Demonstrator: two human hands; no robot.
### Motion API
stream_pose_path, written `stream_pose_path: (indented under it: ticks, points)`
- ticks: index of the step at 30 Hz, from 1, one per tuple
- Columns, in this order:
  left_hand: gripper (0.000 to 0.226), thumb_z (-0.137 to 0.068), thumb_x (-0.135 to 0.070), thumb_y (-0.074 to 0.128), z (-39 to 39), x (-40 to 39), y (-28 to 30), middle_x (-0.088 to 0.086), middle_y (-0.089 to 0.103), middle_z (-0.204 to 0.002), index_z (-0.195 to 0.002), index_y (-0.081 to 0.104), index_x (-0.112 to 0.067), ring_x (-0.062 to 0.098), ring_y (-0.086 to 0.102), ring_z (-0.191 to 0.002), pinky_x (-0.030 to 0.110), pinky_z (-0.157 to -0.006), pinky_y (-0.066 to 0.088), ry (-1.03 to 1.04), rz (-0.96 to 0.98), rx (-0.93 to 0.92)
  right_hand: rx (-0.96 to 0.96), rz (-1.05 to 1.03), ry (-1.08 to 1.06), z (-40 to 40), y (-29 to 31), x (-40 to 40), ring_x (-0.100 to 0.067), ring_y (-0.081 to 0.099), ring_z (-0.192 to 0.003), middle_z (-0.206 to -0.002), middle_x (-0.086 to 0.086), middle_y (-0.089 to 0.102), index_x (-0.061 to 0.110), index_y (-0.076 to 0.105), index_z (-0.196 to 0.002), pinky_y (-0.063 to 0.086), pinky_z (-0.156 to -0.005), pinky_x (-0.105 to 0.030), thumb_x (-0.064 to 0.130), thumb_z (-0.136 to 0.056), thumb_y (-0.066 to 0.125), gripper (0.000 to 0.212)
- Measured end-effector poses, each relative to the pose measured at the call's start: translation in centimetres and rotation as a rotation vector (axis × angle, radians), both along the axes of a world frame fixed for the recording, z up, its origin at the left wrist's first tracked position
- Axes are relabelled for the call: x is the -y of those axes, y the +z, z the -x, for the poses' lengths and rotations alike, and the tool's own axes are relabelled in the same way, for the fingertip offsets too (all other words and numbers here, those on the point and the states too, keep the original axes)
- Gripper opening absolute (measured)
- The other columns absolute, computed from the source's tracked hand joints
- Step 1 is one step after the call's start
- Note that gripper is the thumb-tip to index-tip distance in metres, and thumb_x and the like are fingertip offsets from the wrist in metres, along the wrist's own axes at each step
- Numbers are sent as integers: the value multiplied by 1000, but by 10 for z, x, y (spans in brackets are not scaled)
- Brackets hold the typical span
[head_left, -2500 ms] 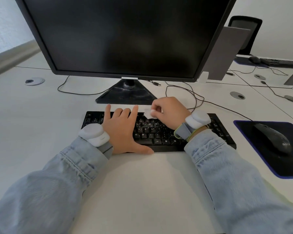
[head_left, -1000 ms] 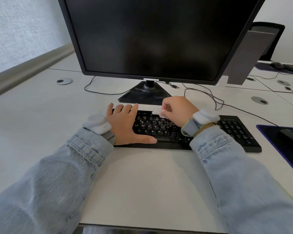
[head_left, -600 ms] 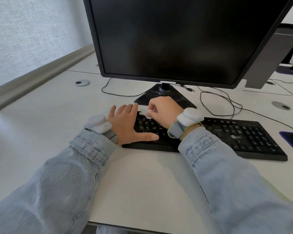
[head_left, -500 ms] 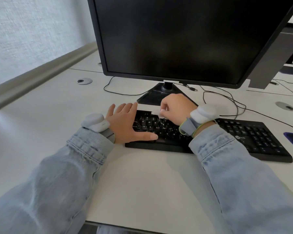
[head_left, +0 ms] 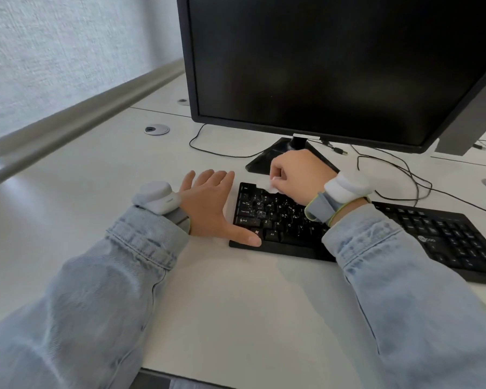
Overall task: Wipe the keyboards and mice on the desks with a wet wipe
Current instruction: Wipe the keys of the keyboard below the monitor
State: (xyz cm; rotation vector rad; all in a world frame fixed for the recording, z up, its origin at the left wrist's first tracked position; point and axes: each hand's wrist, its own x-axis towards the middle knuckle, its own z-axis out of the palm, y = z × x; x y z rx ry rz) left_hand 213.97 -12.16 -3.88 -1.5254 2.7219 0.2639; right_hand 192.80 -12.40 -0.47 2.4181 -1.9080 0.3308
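We see the keyboard [head_left: 376,228] lying across the centre-right of the frame on the surface [head_left: 236,304], long axis left to right. Our right hand [head_left: 298,175] pinches the wet wipe [head_left: 267,187] in curled fingers at the upper-left keys; unwiped keys extend rightward. Our left hand [head_left: 208,206] rests flat, fingers straight, bracing the left edge.

2 light-blue denim sleeves [head_left: 101,290] with stitched cuffs, white wrist devices [head_left: 157,196] on grey straps, right strap edged yellow-green
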Motion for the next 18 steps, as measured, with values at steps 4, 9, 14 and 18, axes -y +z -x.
stream_pose_path:
  ticks: [4, 9, 14, 18]
  points:
    - [159, -31, -106, 33, 0, 1, -1, -2, 14, -165, -158, 5, -15, 22, 4, -153, 54, -124, -1, -14, -13, 34, 113, 51, 115, -23, -3, -3, -8, 49, -73, -65, 16, 46, 19, 67, -87, 41, -70, -26, 20, -89, 59, 8]
    - [167, -23, -109, 29, -1, 3, -3, -1, 14, -165, -158, 3, -13, 21, 6, -153, 54, -124, 1, -18, -8, 39, 26, -18, 122, -25, -3, -4, -12, 50, -81, -72, 13, 47, 19, 69, -90, 40, -73, -26, 23, -89, 62, 8]
    - [162, -31, -107, 32, 3, 0, 1, -3, 4, -167, -160, -7, -17, 19, 0, -154, 51, -125, -4, -52, -18, -36, 136, 72, -16, 37, 9, -28, -2, 48, -64, -66, 11, 52, 20, 66, -83, 31, -57, -14, 21, -90, 58, 10]
    - [150, -45, -107, 32, 18, -7, 3, -5, 5, -167, -160, -7, -19, 16, 0, -153, 50, -125, -4, -128, 65, -102, 227, 111, -164, 113, 15, -71, -6, 55, -66, -71, 8, 61, 26, 64, -81, 38, -58, -21, 27, -91, 60, 10]
